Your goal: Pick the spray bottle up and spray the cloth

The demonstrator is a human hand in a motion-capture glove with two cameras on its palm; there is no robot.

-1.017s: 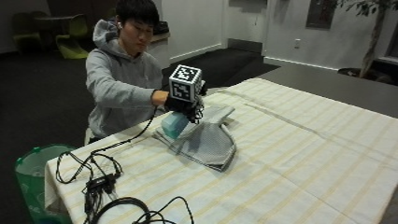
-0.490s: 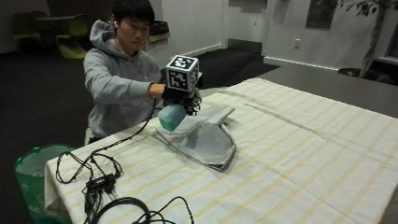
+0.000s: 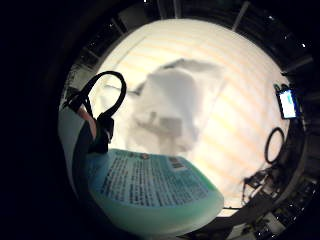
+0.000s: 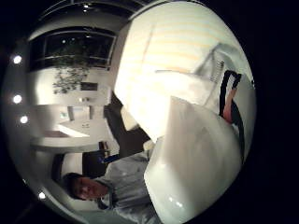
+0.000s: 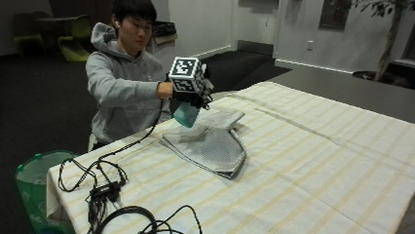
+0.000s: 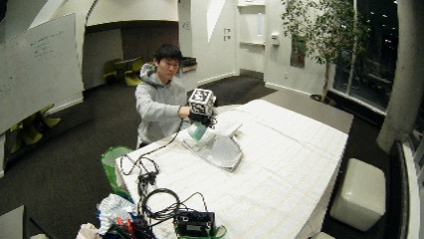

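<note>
My gloved right hand [image 5: 193, 95] [image 6: 199, 117] grips a pale green spray bottle [image 5: 186, 114] [image 6: 197, 131] and holds it in the air over the near end of a grey folded cloth [image 5: 209, 140] [image 6: 217, 145]. The cloth lies on the striped tablecloth [image 5: 311, 161]. The bottle's labelled body [image 3: 150, 186] fills much of the little finger side palm view, with the cloth [image 3: 172, 107] below it on the table. In the thumb side palm view the bottle [image 4: 196, 158] is a pale mass close to the palm. The bottle's nozzle is hidden by the hand.
Black cables [image 5: 110, 195] and a small box lie on the table's near left corner. A green bin [image 5: 35, 180] stands on the floor beside that corner. The person's bare hand is out of sight. Striped tablecloth stretches to the right of the cloth.
The hand has risen a little with the bottle, lifting it higher above the cloth's near end. The cloth lies as before.
</note>
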